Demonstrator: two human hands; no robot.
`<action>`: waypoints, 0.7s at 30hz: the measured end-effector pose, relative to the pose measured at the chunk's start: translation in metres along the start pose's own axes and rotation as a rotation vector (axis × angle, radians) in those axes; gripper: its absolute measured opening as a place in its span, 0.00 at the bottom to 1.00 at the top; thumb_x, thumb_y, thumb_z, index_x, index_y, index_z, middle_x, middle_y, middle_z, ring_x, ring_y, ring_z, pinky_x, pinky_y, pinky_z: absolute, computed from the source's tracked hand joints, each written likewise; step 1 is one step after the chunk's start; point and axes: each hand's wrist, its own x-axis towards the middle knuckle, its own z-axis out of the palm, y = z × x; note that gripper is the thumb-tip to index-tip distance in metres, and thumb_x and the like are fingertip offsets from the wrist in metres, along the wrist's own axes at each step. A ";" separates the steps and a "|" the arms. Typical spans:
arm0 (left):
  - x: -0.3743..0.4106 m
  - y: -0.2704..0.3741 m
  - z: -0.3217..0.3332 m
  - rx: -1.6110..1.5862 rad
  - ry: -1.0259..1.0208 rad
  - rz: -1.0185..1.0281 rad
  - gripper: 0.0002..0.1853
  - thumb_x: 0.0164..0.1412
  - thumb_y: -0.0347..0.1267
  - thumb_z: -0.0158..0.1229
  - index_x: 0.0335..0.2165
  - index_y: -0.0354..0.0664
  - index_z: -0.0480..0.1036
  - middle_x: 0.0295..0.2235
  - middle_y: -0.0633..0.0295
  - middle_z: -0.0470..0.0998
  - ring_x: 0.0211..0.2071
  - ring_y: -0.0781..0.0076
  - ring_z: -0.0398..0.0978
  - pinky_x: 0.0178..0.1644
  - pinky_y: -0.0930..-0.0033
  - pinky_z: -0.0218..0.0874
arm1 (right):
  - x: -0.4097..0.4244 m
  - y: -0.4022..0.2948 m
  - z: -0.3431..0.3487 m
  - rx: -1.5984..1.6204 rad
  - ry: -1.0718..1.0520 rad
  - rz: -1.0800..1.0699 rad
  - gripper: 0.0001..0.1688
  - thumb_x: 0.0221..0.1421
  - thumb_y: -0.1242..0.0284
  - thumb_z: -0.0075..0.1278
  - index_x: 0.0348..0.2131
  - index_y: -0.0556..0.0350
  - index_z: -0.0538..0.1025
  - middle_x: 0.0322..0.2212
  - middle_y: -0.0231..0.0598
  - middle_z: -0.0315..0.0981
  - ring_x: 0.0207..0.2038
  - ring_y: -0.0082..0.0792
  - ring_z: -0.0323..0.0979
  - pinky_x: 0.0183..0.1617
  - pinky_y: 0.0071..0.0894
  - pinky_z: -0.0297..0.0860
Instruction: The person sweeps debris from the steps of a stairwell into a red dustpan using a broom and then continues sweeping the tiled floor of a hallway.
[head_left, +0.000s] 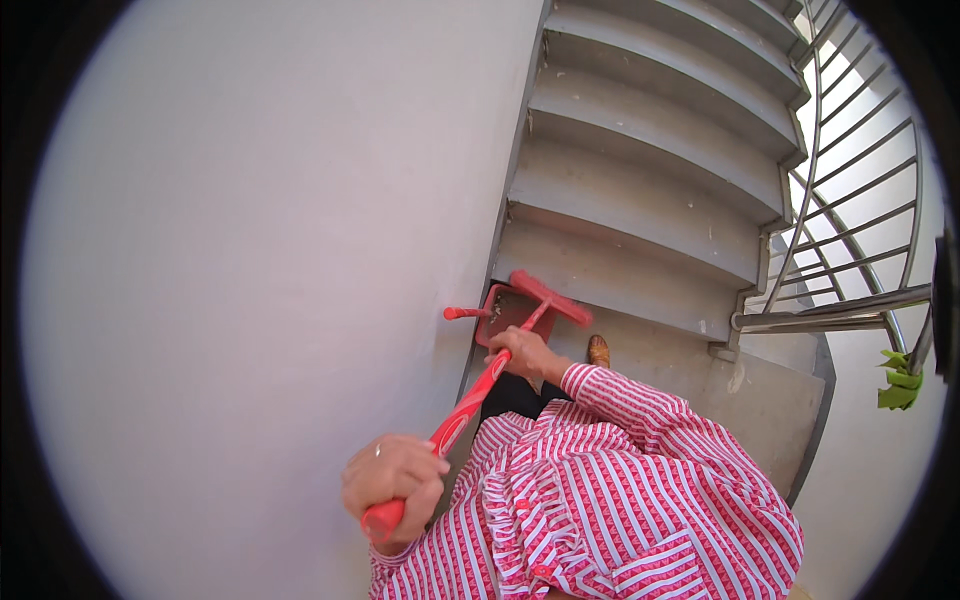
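Note:
My left hand (394, 484), with a ring on one finger, grips the top end of a red broom handle (471, 401). Farther down the same handle my right hand (525, 352) is closed around it. The broom's red bristled head (551, 297) is slightly blurred and lies over or beside the far right side of a red dustpan (517, 309); whether they touch I cannot tell. Small pale bits of debris (496, 307) lie in the pan's left part. Its short red handle (465, 313) sticks out towards the wall.
A plain white wall (262, 247) runs along the left. Grey concrete stairs (637, 180) rise ahead, with a metal railing (832, 315) on their right. Green cloth (900, 381) is tied to the railing's end. My brown shoe (598, 351) rests on the landing (757, 405).

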 end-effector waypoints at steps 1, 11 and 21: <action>0.007 0.010 -0.002 -0.066 -0.085 0.052 0.09 0.38 0.23 0.63 0.15 0.40 0.67 0.17 0.61 0.74 0.21 0.65 0.76 0.32 0.63 0.69 | -0.003 -0.015 -0.004 -0.006 -0.082 0.007 0.10 0.45 0.66 0.54 0.25 0.54 0.76 0.26 0.42 0.73 0.34 0.44 0.70 0.38 0.41 0.67; 0.074 0.141 0.086 -0.744 0.338 -0.188 0.16 0.54 0.40 0.55 0.30 0.35 0.71 0.30 0.54 0.75 0.31 0.65 0.73 0.39 0.59 0.65 | -0.021 0.012 -0.069 0.291 0.141 0.079 0.09 0.51 0.70 0.50 0.23 0.59 0.73 0.18 0.35 0.68 0.24 0.27 0.70 0.28 0.30 0.65; 0.048 0.054 0.072 -0.660 0.144 -0.029 0.19 0.53 0.40 0.56 0.34 0.33 0.68 0.34 0.51 0.73 0.35 0.62 0.72 0.42 0.60 0.64 | -0.008 0.068 -0.152 0.331 0.603 0.300 0.07 0.51 0.72 0.52 0.25 0.59 0.72 0.19 0.31 0.67 0.24 0.22 0.66 0.30 0.24 0.64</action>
